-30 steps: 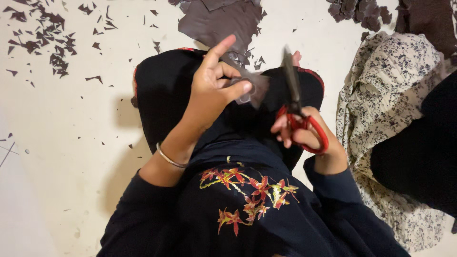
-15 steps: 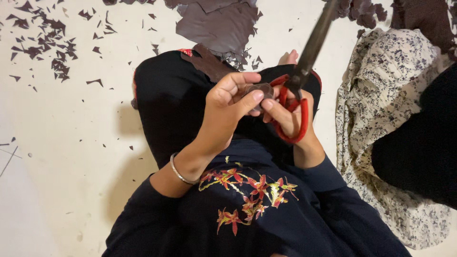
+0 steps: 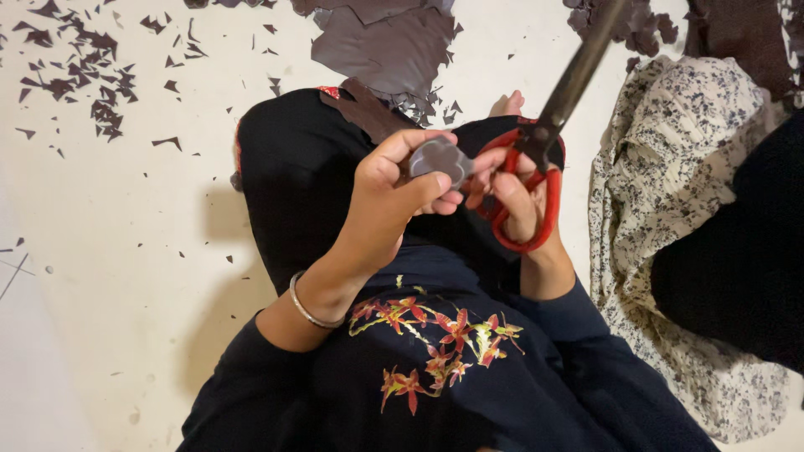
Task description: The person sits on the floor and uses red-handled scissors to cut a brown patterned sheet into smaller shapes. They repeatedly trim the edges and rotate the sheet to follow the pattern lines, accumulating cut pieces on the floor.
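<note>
Seen from above, a person in a dark top with red floral embroidery sits on a pale floor [image 3: 100, 251]. At the centre of the frame the left hand [image 3: 394, 197] is closed around a small grey scalloped cut-out piece [image 3: 441, 159], pinching it between thumb and fingers. Just to its right, the right hand [image 3: 511, 188] grips red-handled scissors [image 3: 536, 180], fingers through the loops, the dark blades pointing to the upper right. Dark scraps [image 3: 84, 67] litter the upper left; a larger dark sheet [image 3: 394, 46] lies at top centre; patterned fabric [image 3: 670, 167] lies at right
</note>
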